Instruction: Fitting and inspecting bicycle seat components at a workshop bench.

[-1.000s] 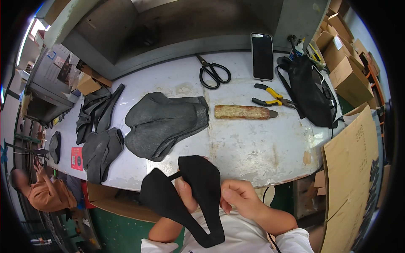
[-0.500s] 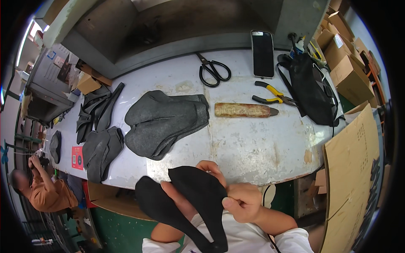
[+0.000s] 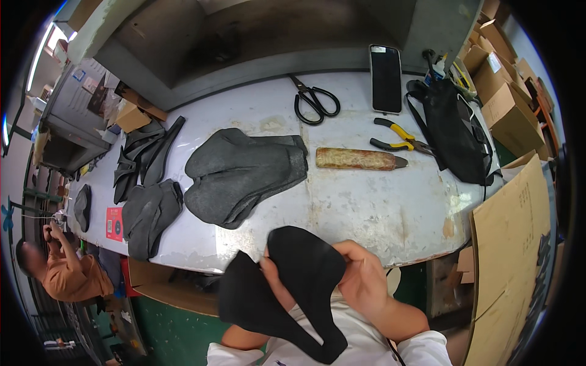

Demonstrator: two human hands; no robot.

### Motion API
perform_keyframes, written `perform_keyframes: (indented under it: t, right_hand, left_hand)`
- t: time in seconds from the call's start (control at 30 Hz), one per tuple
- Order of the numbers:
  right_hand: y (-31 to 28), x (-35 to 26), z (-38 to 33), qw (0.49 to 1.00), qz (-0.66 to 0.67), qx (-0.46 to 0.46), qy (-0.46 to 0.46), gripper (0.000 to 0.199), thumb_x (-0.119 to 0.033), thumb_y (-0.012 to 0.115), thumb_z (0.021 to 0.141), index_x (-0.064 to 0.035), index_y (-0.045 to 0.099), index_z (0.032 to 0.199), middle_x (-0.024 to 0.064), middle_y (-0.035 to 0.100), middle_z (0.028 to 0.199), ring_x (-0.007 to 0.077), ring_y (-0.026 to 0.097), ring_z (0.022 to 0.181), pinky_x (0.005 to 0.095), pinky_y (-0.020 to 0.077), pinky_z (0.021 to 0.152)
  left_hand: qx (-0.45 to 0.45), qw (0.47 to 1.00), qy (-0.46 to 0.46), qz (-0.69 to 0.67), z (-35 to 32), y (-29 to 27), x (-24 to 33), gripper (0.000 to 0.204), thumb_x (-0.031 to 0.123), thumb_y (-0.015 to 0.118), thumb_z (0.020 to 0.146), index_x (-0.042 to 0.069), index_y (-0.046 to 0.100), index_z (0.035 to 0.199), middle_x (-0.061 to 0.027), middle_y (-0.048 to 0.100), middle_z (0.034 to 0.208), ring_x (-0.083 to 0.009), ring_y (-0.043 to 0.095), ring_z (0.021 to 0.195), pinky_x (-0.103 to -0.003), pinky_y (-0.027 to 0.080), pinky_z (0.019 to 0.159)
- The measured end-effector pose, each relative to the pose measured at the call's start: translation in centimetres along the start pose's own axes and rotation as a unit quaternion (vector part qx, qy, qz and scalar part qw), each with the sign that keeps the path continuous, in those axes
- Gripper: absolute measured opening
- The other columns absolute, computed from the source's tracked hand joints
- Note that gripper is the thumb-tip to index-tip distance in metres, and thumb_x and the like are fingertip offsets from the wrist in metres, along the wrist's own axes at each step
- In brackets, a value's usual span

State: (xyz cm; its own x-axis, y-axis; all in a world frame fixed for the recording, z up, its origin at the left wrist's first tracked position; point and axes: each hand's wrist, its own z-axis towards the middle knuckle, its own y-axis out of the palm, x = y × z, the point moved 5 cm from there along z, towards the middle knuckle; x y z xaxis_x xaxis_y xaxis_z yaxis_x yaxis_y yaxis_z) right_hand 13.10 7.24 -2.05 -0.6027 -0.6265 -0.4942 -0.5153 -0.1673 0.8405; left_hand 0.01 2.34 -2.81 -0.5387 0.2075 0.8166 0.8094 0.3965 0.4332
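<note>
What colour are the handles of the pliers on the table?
Yellow and black, on the pliers, in the head view.

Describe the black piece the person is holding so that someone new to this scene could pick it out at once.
Start at the white worktable and go to its near edge, where the left hand and right hand meet. Between them hangs the black forked piece, a flat sheet with two long lobes. Unlike the grey pieces lying on the table, it is black and off the surface.

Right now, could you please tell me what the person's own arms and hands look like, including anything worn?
Both forearms are bare. The right hand is bare, with no glove, ring or watch visible. The left hand is mostly hidden behind black fabric, but its visible fingers are ungloved. White short sleeves show at the lower edge.
</note>
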Motion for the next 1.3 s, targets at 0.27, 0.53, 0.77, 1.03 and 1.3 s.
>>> perform_keyframes:
  t: [0.27, 0.53, 0.77, 1.03, 1.3]
  right_hand:
    - [2.6, -3.3, 0.3, 0.712, -0.584, 0.022, -0.389, 0.021, -0.013, 0.076, 0.083, -0.0033, 0.058, 0.077, 0.0081, 0.056, 0.055, 0.0169, 0.052, 0.042, 0.0287, 0.0389, 0.042]
    - [2.2, -3.2, 1.4, 0.851, -0.475, 0.015, -0.221, 0.023, -0.019, 0.066, 0.093, -0.0024, 0.059, 0.08, 0.0017, 0.055, 0.058, 0.0058, 0.049, 0.053, 0.0233, 0.0382, 0.048]
    - [1.8, -5.1, 1.0, 0.88, -0.449, 0.011, -0.153, 0.023, -0.019, 0.062, 0.097, -0.0025, 0.061, 0.081, -0.0004, 0.052, 0.059, 0.0044, 0.046, 0.055, 0.0221, 0.0364, 0.049]
    - [3.6, -5.7, 1.3, 0.71, -0.63, -0.069, -0.308, 0.018, -0.016, 0.067, 0.09, -0.0039, 0.063, 0.077, 0.0097, 0.056, 0.057, 0.023, 0.056, 0.045, 0.0289, 0.0415, 0.044]
    - [1.5, -2.9, 1.9, 0.948, -0.315, -0.01, -0.042, 0.026, -0.024, 0.058, 0.1, -0.0036, 0.059, 0.084, -0.0036, 0.054, 0.068, 0.002, 0.049, 0.063, 0.0216, 0.0375, 0.053]
  left_hand:
    - [-0.08, 0.989, 0.118, -0.04, 0.9, 1.7, -0.4, 0.082, 0.079, 0.038, 0.085, 0.005, 0.046, 0.119, -0.0051, 0.053, 0.092, -0.0153, 0.051, 0.082, -0.029, 0.043, 0.076]
    - [-0.151, 0.98, 0.04, -0.12, -0.1, 3.8, 1.2, 0.058, 0.043, 0.067, 0.083, 0.008, 0.048, 0.125, -0.0083, 0.05, 0.113, -0.0231, 0.05, 0.114, -0.04, 0.037, 0.106]
    - [-0.192, 0.956, 0.152, 0.164, 0.5, 2.0, 2.4, 0.046, 0.031, 0.061, 0.087, 0.0, 0.052, 0.12, -0.0113, 0.045, 0.125, -0.0209, 0.047, 0.113, -0.036, 0.039, 0.098]
    - [-0.175, 0.953, 0.137, 0.208, -2.5, -1.9, 0.4, 0.037, 0.029, 0.059, 0.089, 0.001, 0.055, 0.112, -0.0099, 0.05, 0.116, -0.019, 0.05, 0.105, -0.034, 0.041, 0.093]
    - [-0.172, 0.947, 0.123, 0.241, -1.2, -1.9, -1.7, 0.029, 0.027, 0.057, 0.091, 0.002, 0.058, 0.104, -0.0085, 0.055, 0.107, -0.017, 0.053, 0.096, -0.032, 0.043, 0.087]
